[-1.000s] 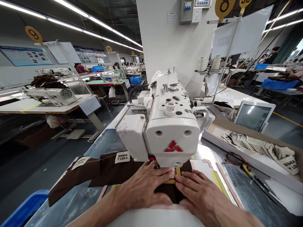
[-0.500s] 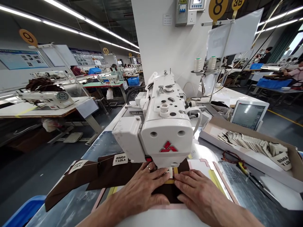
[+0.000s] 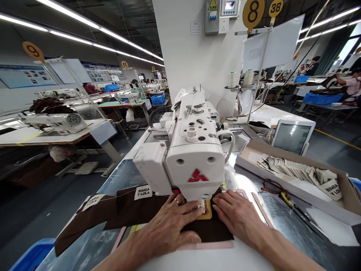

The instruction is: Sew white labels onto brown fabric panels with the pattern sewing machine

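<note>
Brown fabric piece (image 3: pixel 210 234): lies flat at the near edge of the machine table, its far end tucked under the head of the sewing machine (image 3: pixel 194 162).
Woven label (image 3: pixel 196 206): sits on the fabric right under the machine's head, inside a small yellow frame (image 3: pixel 208 215) that seems to fix its position.
Left hand (image 3: pixel 166 227): palm down on the fabric's left half, fingers stretched and slightly apart, gripping nothing; the flat press probably keeps the cloth from creeping.
Right hand (image 3: pixel 237 217): palm down on the right half, fingers straight and close together, tips just beside the frame, steadying that side.
Finished brown pieces (image 3: pixel 93 216): trail toward the table's left edge, each with a white label (image 3: pixel 142 192), linked by thread, out of the hands' way.
Box of labels (image 3: pixel 299 171): along the right edge, within the right hand's reach.
Touchscreen (image 3: pixel 291 136): behind the box, tilted toward the person.
Thread cones (image 3: pixel 231 79): on a stand at the far side, behind the machine.
</note>
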Tool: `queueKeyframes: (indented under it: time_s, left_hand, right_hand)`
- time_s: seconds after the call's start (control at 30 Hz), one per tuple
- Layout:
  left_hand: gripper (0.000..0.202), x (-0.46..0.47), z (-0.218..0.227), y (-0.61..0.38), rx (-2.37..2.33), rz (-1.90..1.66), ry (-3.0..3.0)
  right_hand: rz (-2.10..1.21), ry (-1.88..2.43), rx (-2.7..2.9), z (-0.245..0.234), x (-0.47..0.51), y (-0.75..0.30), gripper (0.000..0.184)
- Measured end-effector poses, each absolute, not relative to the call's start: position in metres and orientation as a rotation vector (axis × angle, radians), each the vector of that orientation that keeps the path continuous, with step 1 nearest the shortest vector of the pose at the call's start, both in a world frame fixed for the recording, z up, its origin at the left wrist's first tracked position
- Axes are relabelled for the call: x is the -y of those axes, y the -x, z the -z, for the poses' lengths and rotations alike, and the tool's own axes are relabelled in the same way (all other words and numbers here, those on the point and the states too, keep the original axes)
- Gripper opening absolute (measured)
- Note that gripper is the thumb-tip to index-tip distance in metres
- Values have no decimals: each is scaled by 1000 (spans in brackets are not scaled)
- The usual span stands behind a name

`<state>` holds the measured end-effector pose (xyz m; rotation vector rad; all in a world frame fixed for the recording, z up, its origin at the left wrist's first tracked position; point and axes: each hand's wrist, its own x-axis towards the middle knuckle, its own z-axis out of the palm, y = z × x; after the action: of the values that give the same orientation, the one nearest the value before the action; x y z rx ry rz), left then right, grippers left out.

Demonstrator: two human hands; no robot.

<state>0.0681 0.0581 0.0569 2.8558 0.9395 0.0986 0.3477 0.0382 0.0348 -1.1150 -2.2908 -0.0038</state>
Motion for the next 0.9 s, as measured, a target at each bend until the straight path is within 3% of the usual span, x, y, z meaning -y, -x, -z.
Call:
queueKeyframes:
  time_s: [0.57,0.9]
  left_hand:
    - [72,-54,-60,-74,-986,-37,-2877]
    - [63,-58,-57,-78,-993,-101,-2918]
  right_hand:
    - [2,1183,2296,-41,-39,-346,19]
    - [-5,1191,2319,-38,-39,-349,18]
